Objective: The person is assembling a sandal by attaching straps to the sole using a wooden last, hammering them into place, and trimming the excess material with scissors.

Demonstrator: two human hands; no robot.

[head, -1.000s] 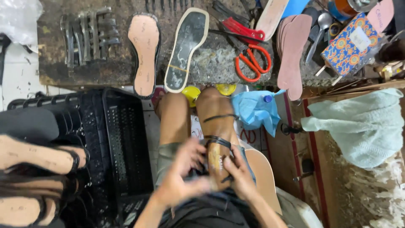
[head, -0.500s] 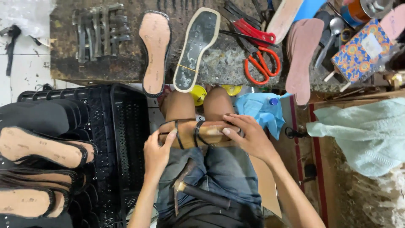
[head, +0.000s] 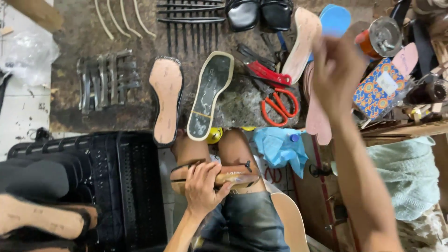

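the left hand (head: 201, 185) curls around a tan sandal (head: 219, 176) lying across the knees (below the worktop's near edge); the right hand (head: 337, 70), blurred, arm outstretched, reaches over pink soles (head: 317, 119), grip unclear.

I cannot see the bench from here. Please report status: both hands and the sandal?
Left hand grips tan flat sandal with dark straps across the knees. Right hand raised, blurred, over pink insoles; grip unclear. Orange-handled scissors lie beside.
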